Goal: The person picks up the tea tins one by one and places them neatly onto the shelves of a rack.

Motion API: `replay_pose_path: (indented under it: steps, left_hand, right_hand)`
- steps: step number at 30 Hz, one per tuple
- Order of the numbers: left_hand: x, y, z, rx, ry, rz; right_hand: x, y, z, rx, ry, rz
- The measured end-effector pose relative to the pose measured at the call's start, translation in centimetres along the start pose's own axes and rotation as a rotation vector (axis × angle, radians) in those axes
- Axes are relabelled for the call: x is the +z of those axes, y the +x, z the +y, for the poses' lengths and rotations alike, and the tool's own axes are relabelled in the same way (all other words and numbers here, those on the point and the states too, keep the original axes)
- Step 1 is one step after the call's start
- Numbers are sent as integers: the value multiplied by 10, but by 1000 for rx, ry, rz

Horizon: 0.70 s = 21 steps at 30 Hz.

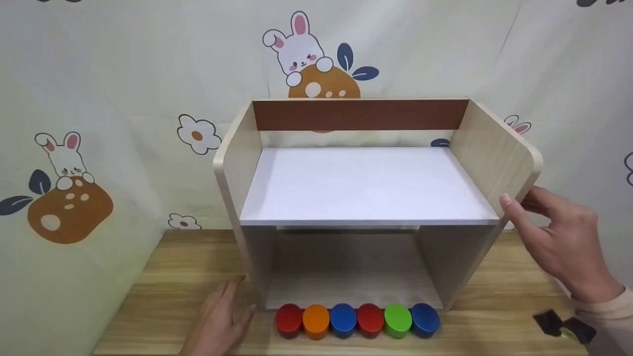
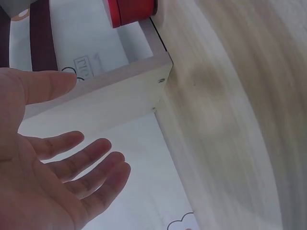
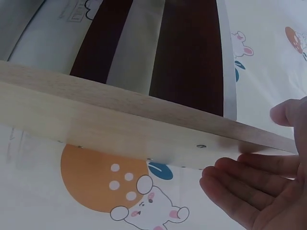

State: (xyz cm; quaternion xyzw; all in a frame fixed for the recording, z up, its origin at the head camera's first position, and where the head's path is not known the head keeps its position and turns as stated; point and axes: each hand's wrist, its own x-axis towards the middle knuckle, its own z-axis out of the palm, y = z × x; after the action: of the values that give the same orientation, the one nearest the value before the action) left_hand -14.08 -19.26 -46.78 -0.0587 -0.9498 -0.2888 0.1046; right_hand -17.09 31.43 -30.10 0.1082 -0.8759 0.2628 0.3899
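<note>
A pale wooden two-tier desktop shelf (image 1: pixel 368 183) with a white middle board stands upright on the table. My right hand (image 1: pixel 566 242) holds the front edge of its right side panel (image 1: pixel 497 143), thumb on the near side and fingers on the outer side. In the right wrist view the fingers (image 3: pixel 240 187) lie along that panel's outer face. My left hand (image 1: pixel 217 316) is low, beside the shelf's bottom left corner. The left wrist view shows its fingers (image 2: pixel 91 167) spread and loosely bent, holding nothing. Contact between left hand and shelf cannot be told.
Several short coloured cylinders stand in a row before the shelf, from a red one (image 1: pixel 289 320) at left to a blue one (image 1: pixel 426 320) at right. The wood-grain table (image 1: pixel 148 301) meets a cloth backdrop (image 1: pixel 138 64) printed with rabbits. A dark object (image 1: pixel 564 326) lies by the right sleeve.
</note>
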Motion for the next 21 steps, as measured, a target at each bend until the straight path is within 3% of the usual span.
replay_pose_path:
  steps: [7, 15, 21]
  left_hand:
    - [4, -5, 5, -30, 23, -17]
    - [11, -12, 12, 19, 29, 11]
    - [14, -15, 16, -21, 34, -1]
  right_hand:
    - [3, 4, -4, -34, -27, 19]
    - [4, 4, -1, -83, -67, 50]
    - [6, 3, 0, -84, -49, 59]
